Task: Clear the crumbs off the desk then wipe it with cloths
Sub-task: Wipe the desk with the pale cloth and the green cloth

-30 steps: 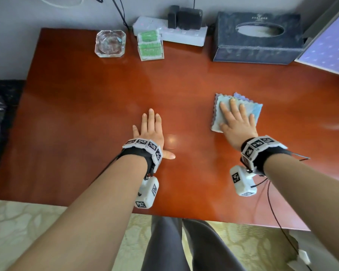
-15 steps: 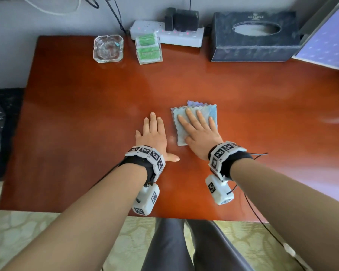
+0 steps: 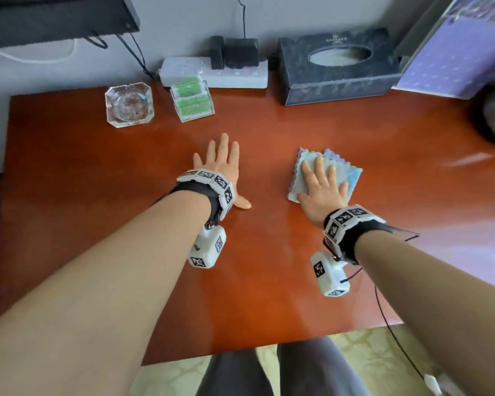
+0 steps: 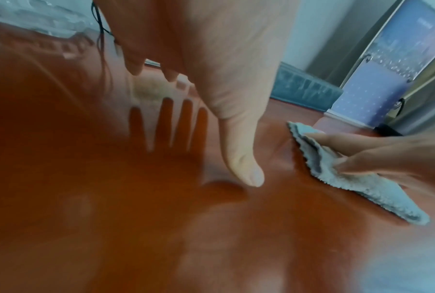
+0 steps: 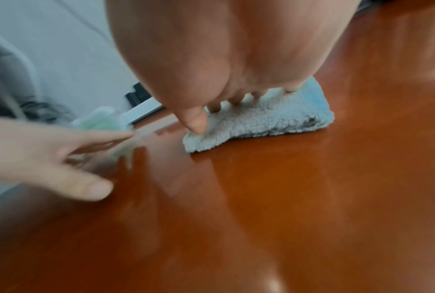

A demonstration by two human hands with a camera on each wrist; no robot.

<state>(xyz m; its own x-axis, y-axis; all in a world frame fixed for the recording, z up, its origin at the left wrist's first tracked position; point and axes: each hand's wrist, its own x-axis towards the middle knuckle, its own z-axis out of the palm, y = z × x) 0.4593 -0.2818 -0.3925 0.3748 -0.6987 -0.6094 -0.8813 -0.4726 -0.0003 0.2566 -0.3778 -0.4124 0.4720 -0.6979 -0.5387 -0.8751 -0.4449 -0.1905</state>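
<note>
A folded pale blue cloth [image 3: 352,174] lies on the glossy red-brown desk [image 3: 97,195], right of centre. My right hand [image 3: 322,181] presses flat on the cloth with straight, spread fingers; the same cloth [image 5: 274,119] shows under its fingertips in the right wrist view and at the right [image 4: 361,184] in the left wrist view. My left hand [image 3: 220,161] rests flat on the bare wood left of the cloth, fingers straight, thumb out, holding nothing. I see no crumbs on the desk.
Along the back edge stand a glass ashtray [image 3: 129,104], a pack of green cotton swabs [image 3: 193,100], a white power strip [image 3: 212,72] with black plugs, and a dark tissue box [image 3: 337,70]. A purple panel [image 3: 457,58] leans at the far right.
My right hand slid the cloth left toward the left hand, then back out to the right. The left hand stayed flat in place.
</note>
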